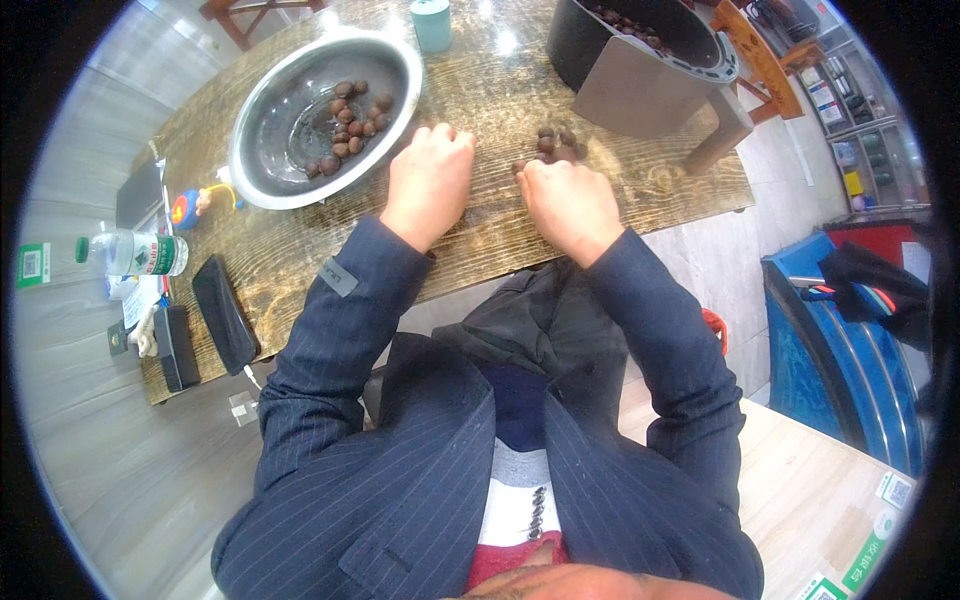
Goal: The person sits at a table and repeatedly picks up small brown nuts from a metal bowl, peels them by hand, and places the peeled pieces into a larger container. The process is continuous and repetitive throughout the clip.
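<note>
My left hand [433, 176] is curled over the wooden table [495, 217], just right of a metal basin [279, 199]. Its fingertips are hidden, so whether it holds anything does not show. Several round brown nuts [343, 115] lie in the basin, mostly on its right side. My right hand [570, 196] rests low over the table with bent fingers, against a small cluster of similar nuts [546, 142]. One nut [518, 166] shows at its fingertips; a grip on it cannot be made out. Beyond stands a dark air fryer basket [574, 56] containing more nuts [626, 26].
A grey handle [712, 135] juts from the basket towards me. At the back is a teal cup [431, 26]. On the left are a water bottle [142, 252], a toy [187, 208], a phone [225, 315] with a cable and a black box [176, 349].
</note>
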The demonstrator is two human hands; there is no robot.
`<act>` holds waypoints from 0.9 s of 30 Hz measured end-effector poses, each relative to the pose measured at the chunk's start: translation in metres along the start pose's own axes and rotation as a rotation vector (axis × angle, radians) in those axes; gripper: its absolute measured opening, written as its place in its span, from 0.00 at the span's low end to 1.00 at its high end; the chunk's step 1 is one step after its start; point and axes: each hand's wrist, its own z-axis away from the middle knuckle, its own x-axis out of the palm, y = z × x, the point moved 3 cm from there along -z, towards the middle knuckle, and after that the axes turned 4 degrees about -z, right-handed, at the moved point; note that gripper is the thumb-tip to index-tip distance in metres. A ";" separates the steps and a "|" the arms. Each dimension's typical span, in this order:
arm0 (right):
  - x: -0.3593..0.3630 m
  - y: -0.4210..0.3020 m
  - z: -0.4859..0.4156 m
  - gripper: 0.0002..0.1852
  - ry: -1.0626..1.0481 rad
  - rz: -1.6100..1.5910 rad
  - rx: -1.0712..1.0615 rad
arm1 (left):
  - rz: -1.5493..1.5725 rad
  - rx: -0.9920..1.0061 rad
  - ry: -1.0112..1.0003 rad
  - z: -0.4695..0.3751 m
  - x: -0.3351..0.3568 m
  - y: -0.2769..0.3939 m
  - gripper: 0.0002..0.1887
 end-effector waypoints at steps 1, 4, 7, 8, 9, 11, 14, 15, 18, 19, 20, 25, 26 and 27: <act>-0.002 0.005 -0.003 0.16 0.022 0.017 0.011 | 0.038 0.029 0.051 0.000 0.001 0.003 0.11; -0.006 0.016 -0.005 0.16 0.067 0.010 0.008 | 0.294 0.176 0.080 -0.002 0.005 0.013 0.12; -0.008 0.019 -0.002 0.17 0.089 0.001 -0.030 | 0.490 0.178 0.020 -0.003 0.009 0.016 0.12; -0.009 0.019 -0.001 0.18 0.076 -0.014 -0.051 | 0.535 0.145 -0.008 -0.002 0.010 0.015 0.12; -0.011 0.017 0.001 0.18 0.075 -0.026 -0.080 | 0.580 0.104 -0.045 -0.002 0.011 0.014 0.11; -0.012 0.013 0.001 0.18 0.042 -0.029 -0.067 | 0.602 0.110 -0.076 -0.003 0.011 0.013 0.10; -0.014 0.007 0.000 0.16 -0.002 -0.027 -0.072 | 0.617 0.118 -0.096 -0.004 0.011 0.013 0.10; -0.015 0.005 0.000 0.16 -0.004 -0.031 -0.089 | 0.619 0.123 -0.097 -0.004 0.011 0.013 0.09; -0.014 0.001 -0.003 0.13 -0.054 0.002 -0.094 | 0.615 0.121 -0.087 -0.005 0.011 0.013 0.12; -0.014 0.000 -0.003 0.13 -0.054 0.016 -0.096 | 0.617 0.130 -0.077 -0.005 0.011 0.013 0.12; -0.013 -0.001 -0.003 0.13 -0.056 0.031 -0.097 | 0.621 0.138 -0.067 -0.005 0.011 0.012 0.12; -0.015 -0.006 -0.005 0.12 -0.048 0.107 -0.165 | 0.601 0.162 -0.054 -0.005 0.012 0.011 0.11; -0.017 -0.007 -0.006 0.12 -0.047 0.115 -0.185 | 0.604 0.161 -0.058 -0.005 0.012 0.011 0.11; -0.018 -0.008 -0.006 0.12 -0.040 0.122 -0.211 | 0.607 0.160 -0.062 -0.005 0.012 0.012 0.10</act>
